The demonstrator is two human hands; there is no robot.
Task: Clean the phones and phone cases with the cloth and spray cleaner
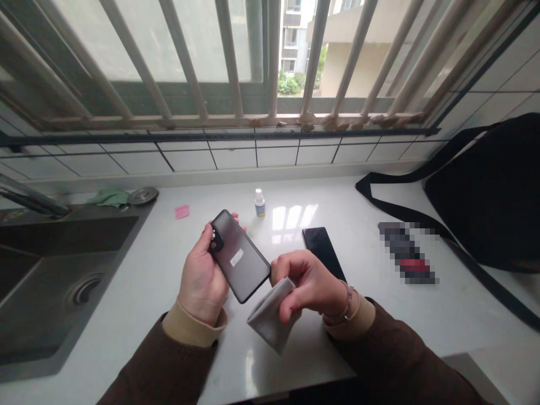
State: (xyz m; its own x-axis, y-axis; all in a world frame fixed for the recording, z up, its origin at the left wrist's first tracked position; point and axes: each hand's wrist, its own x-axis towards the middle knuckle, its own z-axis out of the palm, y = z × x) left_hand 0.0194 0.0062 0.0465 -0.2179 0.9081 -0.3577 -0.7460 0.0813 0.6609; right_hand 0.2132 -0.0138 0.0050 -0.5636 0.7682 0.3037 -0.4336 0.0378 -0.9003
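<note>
My left hand [202, 278] grips a dark phone case [239, 256] by its upper end, with the camera cutout near my fingers and a small white sticker on its back. My right hand [306, 284] is closed on a folded grey cloth [270, 318], held right at the case's lower corner. Both hands hover just above the white countertop [169, 281]. A black phone [323, 250] lies flat on the counter behind my right hand.
A small white bottle [260, 203] and a pink note [181, 211] sit near the wall. A dark sink [54, 270] with a tap fills the left. A black bag [485, 191] with a long strap lies at right, beside a blurred dark object [407, 253].
</note>
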